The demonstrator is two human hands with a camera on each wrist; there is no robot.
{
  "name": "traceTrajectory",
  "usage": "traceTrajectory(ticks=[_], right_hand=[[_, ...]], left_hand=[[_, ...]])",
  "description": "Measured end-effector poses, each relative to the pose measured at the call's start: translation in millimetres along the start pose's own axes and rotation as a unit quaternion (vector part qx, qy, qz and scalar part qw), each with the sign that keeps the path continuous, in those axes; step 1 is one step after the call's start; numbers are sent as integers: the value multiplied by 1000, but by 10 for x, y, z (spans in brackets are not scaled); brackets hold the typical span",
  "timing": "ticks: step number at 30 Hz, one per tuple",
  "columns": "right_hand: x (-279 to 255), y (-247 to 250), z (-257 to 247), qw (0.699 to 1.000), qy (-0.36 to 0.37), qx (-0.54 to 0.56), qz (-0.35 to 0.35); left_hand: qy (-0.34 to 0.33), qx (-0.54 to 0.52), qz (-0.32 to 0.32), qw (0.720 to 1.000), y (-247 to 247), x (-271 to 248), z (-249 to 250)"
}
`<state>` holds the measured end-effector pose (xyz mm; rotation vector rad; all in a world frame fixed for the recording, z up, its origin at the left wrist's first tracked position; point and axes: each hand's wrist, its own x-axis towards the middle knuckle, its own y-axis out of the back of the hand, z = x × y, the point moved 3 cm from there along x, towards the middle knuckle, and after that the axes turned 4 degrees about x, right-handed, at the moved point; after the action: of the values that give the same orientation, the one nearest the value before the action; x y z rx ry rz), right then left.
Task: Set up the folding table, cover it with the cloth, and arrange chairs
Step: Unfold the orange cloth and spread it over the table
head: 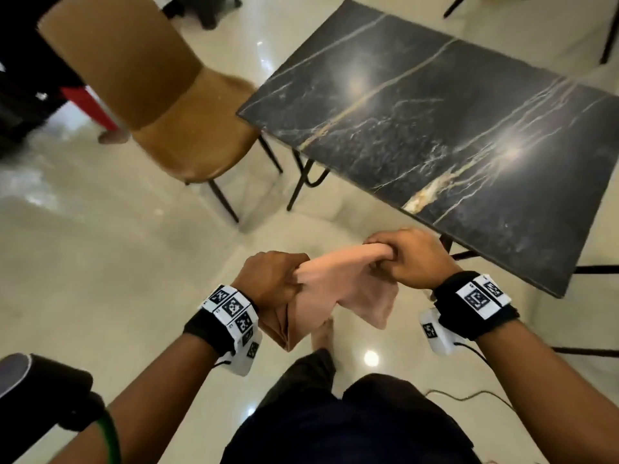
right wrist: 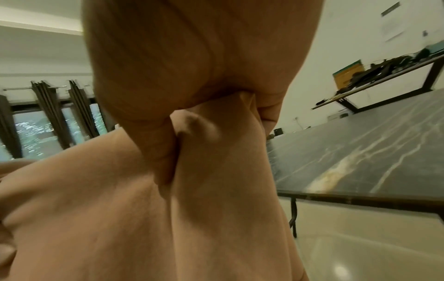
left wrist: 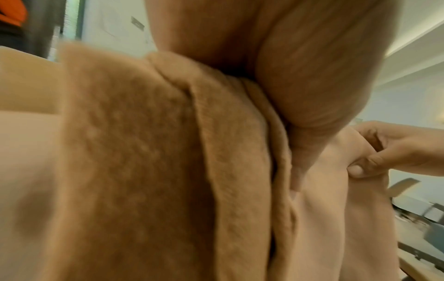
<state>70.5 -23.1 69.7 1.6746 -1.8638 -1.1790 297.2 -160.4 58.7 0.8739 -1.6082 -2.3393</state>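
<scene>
— What have I got in the hands?

— My left hand [head: 273, 279] is curled tight round one bunched end of the cloth [head: 338, 286], and my right hand [head: 407, 257] pinches the other end, thumb pressed against the fingers with fabric between them. The cloth hangs in the air between the two fists, in front of my body and above the floor [head: 100, 229].

— How does the cloth look?

— Pale peach-tan, soft, still folded in several layers. From the left wrist I see the stacked folded edges [left wrist: 240, 152] running downward, with a fuzzy nap on the nearest layer. From the right wrist the fabric [right wrist: 192, 218] gathers into creases where the fingers squeeze it, then falls smooth below. In the head view the loose part sags in two lobes beneath the hands.

— And the table?

— The folding table [head: 435, 122] stands on its dark metal legs just ahead and to the right of my right hand, not touching the cloth. Its top is bare: glossy black, marble-patterned, with pale veins.

— Chairs?

— A brown chair [head: 174, 105] stands beside the table's far-left corner, its seat close to the table edge.
</scene>
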Motion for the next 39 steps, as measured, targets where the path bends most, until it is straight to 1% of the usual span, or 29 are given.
traceTrajectory(ticks=[2, 5, 9, 12, 13, 15, 17, 18, 19, 20, 21, 22, 23, 25, 27, 29, 30, 32, 35, 39], right_hand=[[175, 347, 204, 999, -33, 2, 26], [354, 864, 481, 996, -51, 25, 62], [582, 1585, 847, 992, -63, 73, 83], [864, 2057, 1309, 988, -80, 94, 90], [948, 2156, 1448, 987, -88, 93, 99], [1116, 2328, 1811, 981, -118, 83, 128], [1267, 2428, 2186, 970, -157, 74, 169], [1331, 2453, 2344, 963, -174, 75, 192], [1372, 2477, 2498, 955, -199, 77, 207], [1386, 2493, 2669, 945, -230, 73, 219], [1389, 2469, 2789, 937, -256, 58, 228], [1383, 2437, 2894, 934, -271, 45, 227], [1387, 2366, 2939, 940, -263, 45, 213], [1395, 2200, 2937, 961, -211, 80, 158], [1391, 2016, 2920, 977, -184, 67, 88], [1392, 1872, 2948, 982, -186, 18, 27], [1395, 1834, 2975, 982, -188, 2, 11], [1429, 1818, 3027, 980, -198, -10, 3], [1549, 1892, 3073, 976, -216, -38, -1], [1703, 1992, 3093, 969, -235, -44, -68]], left_hand=[[-44, 12, -1, 999, 338, 496, 76], [-98, 39, -8, 994, 900, 1186, 260], [-145, 74, -7, 987, 1621, 2093, 590], [-165, 111, 6, 980, 2065, 2864, 915], [-162, 127, 17, 979, 2156, 3104, 995], [-164, 176, 60, 969, 2265, 3619, 1209], [-171, 205, 136, 954, 2249, 4017, 1423], [-170, 189, 171, 952, 2209, 4156, 1491], [-178, 155, 188, 953, 2158, 4286, 1554], [-191, 115, 180, 958, 2064, 4423, 1629], [-199, 79, 150, 965, 1933, 4506, 1663], [-189, 57, 98, 975, 1785, 4578, 1714], [-164, 48, 45, 984, 1613, 4586, 1712], [-113, 74, -43, 990, 1257, 4527, 1711], [-101, 129, -89, 982, 918, 4379, 1685], [-99, 156, -97, 978, 704, 4234, 1639], [-101, 156, -92, 978, 634, 4207, 1611], [-111, 146, -87, 979, 568, 4185, 1552], [-121, 135, -105, 978, 553, 4192, 1497], [-116, 116, -101, 981, 598, 4244, 1527]])
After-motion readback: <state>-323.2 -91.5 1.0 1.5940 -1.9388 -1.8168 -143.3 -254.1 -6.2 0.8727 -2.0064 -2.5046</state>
